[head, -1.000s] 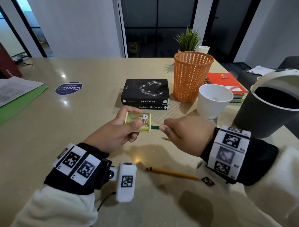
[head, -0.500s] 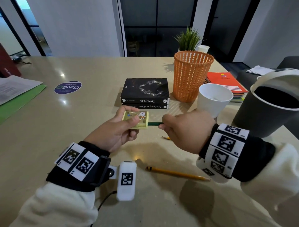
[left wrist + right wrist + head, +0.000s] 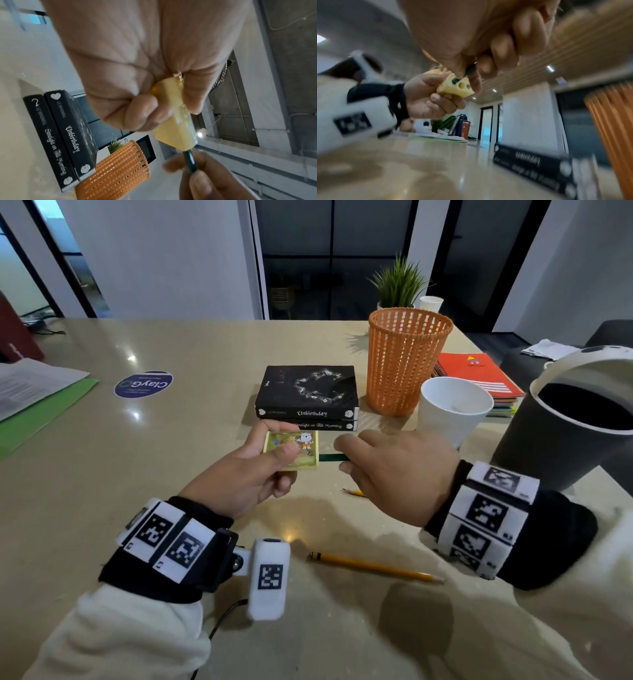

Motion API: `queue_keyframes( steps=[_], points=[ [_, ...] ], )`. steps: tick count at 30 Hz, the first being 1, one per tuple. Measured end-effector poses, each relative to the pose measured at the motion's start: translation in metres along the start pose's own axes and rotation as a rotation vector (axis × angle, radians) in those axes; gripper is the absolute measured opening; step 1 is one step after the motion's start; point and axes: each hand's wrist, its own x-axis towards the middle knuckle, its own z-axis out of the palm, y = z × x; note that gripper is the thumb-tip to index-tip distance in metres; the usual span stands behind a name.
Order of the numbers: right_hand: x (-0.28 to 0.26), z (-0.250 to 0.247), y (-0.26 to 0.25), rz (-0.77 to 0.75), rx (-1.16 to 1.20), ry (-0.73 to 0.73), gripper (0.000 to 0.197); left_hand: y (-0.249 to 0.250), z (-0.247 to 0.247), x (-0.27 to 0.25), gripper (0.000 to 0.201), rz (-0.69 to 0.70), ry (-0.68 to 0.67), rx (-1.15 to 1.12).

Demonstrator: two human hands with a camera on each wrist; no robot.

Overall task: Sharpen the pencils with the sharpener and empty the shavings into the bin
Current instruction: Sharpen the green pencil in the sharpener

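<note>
My left hand (image 3: 260, 470) grips a yellow box-shaped sharpener (image 3: 293, 451) (image 3: 173, 121) (image 3: 455, 86) with a cartoon sticker, held above the table. A dark green pencil (image 3: 331, 457) (image 3: 190, 161) (image 3: 467, 73) sticks into the leftmost of its three holes. My right hand (image 3: 394, 474) pinches the pencil between thumb and fingers just right of the sharpener. A yellow pencil (image 3: 373, 566) lies on the table near my wrists. The tip of another yellow pencil (image 3: 352, 492) peeks out under my right hand. A dark grey bin (image 3: 565, 433) with a white rim stands at the right.
Two stacked black books (image 3: 308, 395) lie just behind the hands. An orange mesh basket (image 3: 404, 361), a white cup (image 3: 452, 409) and orange notebooks (image 3: 479, 374) stand to the right behind them. Papers on a green folder (image 3: 41, 402) lie far left, with a blue round sticker (image 3: 143, 384).
My right wrist has rolled over, turning the green pencil in the sharpener. The left hand tilted the sharpener slightly and stayed in place.
</note>
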Motion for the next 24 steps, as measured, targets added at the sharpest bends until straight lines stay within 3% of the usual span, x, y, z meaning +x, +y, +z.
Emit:
queue_keyframes(
  steps=[4, 9, 13, 16, 18, 20, 24],
  points=[
    [-0.002, 0.003, 0.003, -0.094, -0.05, 0.089, 0.028, -0.004, 0.001, 0.0, 0.072, -0.004, -0.082, -0.033],
    [-0.008, 0.0, -0.002, -0.049, 0.039, 0.08, 0.027, -0.002, 0.004, -0.004, 0.054, 0.015, -0.076, 0.126],
    [-0.012, 0.004, -0.004, 0.04, 0.115, 0.011, 0.029, 0.002, 0.006, -0.009, 0.049, 0.092, -0.112, 0.314],
    [-0.01, 0.004, -0.001, 0.089, 0.349, -0.229, 0.031, 0.002, 0.006, -0.012, 0.046, 0.126, -0.131, 0.39],
    [-0.011, 0.002, 0.0, 0.124, 0.455, -0.293, 0.032, 0.002, 0.007, -0.012, 0.045, 0.13, -0.138, 0.408],
    [-0.012, -0.001, -0.001, 0.122, 0.433, -0.276, 0.027, 0.005, 0.008, -0.011, 0.047, 0.117, -0.142, 0.406],
    [-0.01, -0.004, 0.001, 0.035, 0.157, -0.034, 0.019, 0.004, 0.006, -0.008, 0.058, 0.092, -0.101, 0.343]
  ],
)
